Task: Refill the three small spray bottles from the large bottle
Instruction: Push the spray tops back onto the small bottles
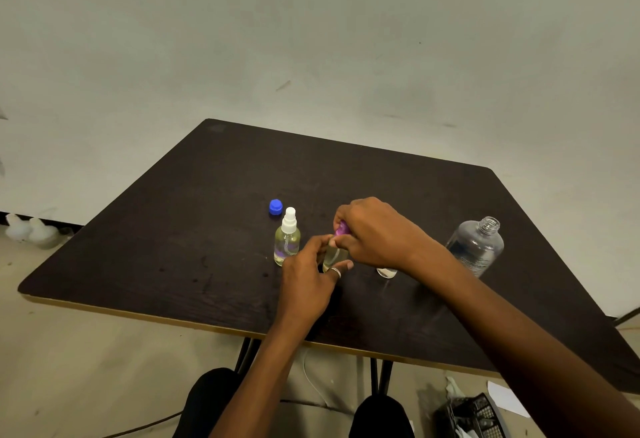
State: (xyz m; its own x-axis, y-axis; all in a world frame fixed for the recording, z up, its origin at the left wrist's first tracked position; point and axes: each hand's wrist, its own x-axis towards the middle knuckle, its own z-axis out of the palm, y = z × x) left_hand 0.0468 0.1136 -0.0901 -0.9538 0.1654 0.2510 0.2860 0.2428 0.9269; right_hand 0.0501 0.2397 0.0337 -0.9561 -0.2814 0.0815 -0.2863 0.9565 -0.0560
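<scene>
- Worktop (207,229): dark, flat, wood grain. It carries all the bottles, so a bottle can be braced against it while a top is turned.
- Big bottle (476,247): stands upright at the right, well apart from the hands, neck open with no cap on. It is clear and looks nearly empty, so probably light and easy to knock over. Best taken round the mid-body rather than the thin neck.
- Right hand (374,233): reaches over from above, fingertips pinched on the purple top (342,229) of the middle bottle.
- Left hand (308,278): fingers and thumb curled round the middle bottle (333,257) at its body, steadying it. A ring shows on one finger.
- Middle bottle: at the worktop's centre between the two hands, clear, with yellowish liquid inside. Can't tell if its base touches the worktop. It looks rigid and smooth, likely slippery if wet, and glass or plastic can't be told. I'd say body in one hand, top in the other is the right hold for screwing.
- White bottle (287,238): upright just left of the left hand, white sprayer on, yellowish liquid inside. Looks finished.
- Third bottle (387,272): only its base shows under the right wrist. Top and fill level are hidden.
- Blue cap (275,206): lies just behind the white bottle, probably the big bottle's. Tiny, so a fingertip pinch would do.
</scene>
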